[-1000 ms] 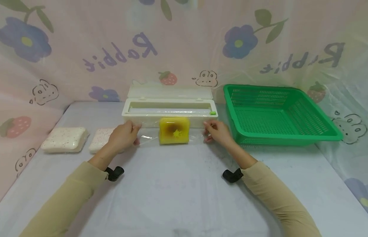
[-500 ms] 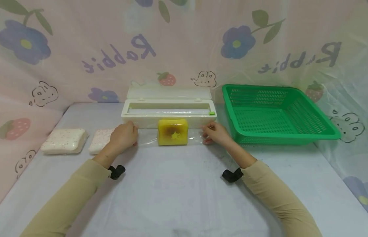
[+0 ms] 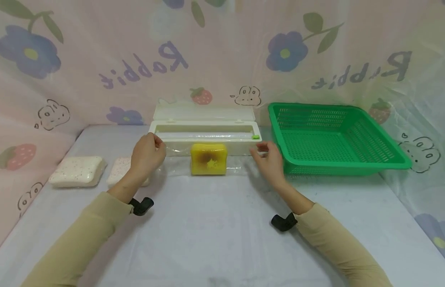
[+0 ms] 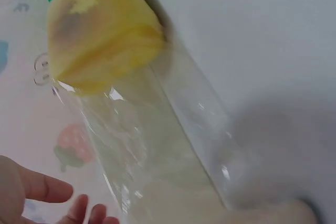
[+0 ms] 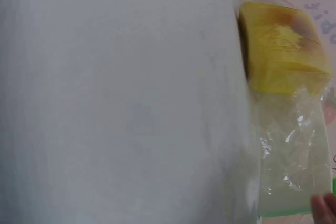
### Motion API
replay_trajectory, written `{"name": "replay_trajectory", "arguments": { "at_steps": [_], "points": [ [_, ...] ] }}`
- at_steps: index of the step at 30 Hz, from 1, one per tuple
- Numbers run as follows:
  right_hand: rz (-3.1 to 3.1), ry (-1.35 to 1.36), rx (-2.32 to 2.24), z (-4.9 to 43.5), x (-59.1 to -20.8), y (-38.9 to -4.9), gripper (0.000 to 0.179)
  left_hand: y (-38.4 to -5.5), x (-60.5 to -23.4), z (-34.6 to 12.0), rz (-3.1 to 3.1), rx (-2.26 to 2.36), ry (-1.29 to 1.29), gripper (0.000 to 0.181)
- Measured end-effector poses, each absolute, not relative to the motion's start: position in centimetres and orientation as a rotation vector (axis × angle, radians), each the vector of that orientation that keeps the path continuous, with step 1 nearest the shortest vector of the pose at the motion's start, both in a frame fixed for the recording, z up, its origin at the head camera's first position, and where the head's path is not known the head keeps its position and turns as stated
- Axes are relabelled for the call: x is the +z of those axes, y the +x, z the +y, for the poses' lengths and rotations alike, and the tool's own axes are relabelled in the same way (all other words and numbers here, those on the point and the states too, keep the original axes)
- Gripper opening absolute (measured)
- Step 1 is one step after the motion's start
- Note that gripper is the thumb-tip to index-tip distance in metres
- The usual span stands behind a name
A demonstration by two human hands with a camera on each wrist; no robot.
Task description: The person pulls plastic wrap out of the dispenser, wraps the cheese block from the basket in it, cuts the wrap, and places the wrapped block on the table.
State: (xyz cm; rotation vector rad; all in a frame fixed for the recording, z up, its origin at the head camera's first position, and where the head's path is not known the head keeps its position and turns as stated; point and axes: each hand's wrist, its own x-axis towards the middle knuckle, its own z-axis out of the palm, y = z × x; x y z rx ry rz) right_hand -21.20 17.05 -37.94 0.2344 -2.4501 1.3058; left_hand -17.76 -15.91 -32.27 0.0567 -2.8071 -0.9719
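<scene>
A yellow bread-shaped block (image 3: pixel 208 159) with a brown patch and a star stands upright against a long white cling film dispenser (image 3: pixel 240 149), whose lid (image 3: pixel 204 113) is raised. Clear cling film (image 4: pixel 152 145) covers the block and stretches out to both sides of it. Left of the block, my left hand (image 3: pixel 148 154) hovers at the dispenser's left end; its fingers show apart, beside the film, in the left wrist view. By the dispenser's right end is my right hand (image 3: pixel 270 162), thumb and fingers spread with nothing between them.
Two white speckled blocks, one at far left (image 3: pixel 78 171) and one partly behind the left forearm (image 3: pixel 119 169), lie on the white-covered table (image 3: pixel 208 235). A green basket (image 3: pixel 351 164) stands at right, close to the right hand. A printed curtain (image 3: pixel 215 52) hangs behind.
Both hands have let go of the film's ends beside the block. The left hand has risen towards the dispenser's left end; the right has shifted slightly right and its fingers have spread.
</scene>
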Motion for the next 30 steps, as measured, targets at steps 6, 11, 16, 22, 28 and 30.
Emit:
{"name": "replay_trajectory", "arguments": {
  "at_steps": [6, 11, 16, 22, 28, 30],
  "points": [
    [-2.378, 0.319, 1.197, 16.3, -38.0, -21.7, 0.049, -19.0, -32.2, -12.9, -2.674, -1.005, -0.098, 0.024],
    [-2.44, 0.306, 1.232, 16.2, -38.0, -22.5, 0.062, -19.8, -31.8, -10.2, -2.668, -1.026, -0.161, 0.022],
    [-2.444, 0.261, 1.442, 16.6, -38.4, -23.7, 0.069, -20.3, -31.3, -7.9, -2.688, -1.029, -0.229, 0.02],
    [-2.422, 0.211, 1.6, 16.6, -38.5, -24.3, 0.07, -21.4, -31.3, -6.0, -2.69, -1.056, -0.322, 0.018],
    [-2.436, 0.211, 1.467, 16.4, -38.4, -24.6, 0.066, -22.8, -31.3, -4.1, -2.71, -1.109, -0.43, 0.017],
    [-2.43, 0.219, 1.413, 16.3, -38.4, -24.6, 0.065, -23.3, -31.4, -3.4, -2.714, -1.13, -0.464, 0.017]
  ]
}}
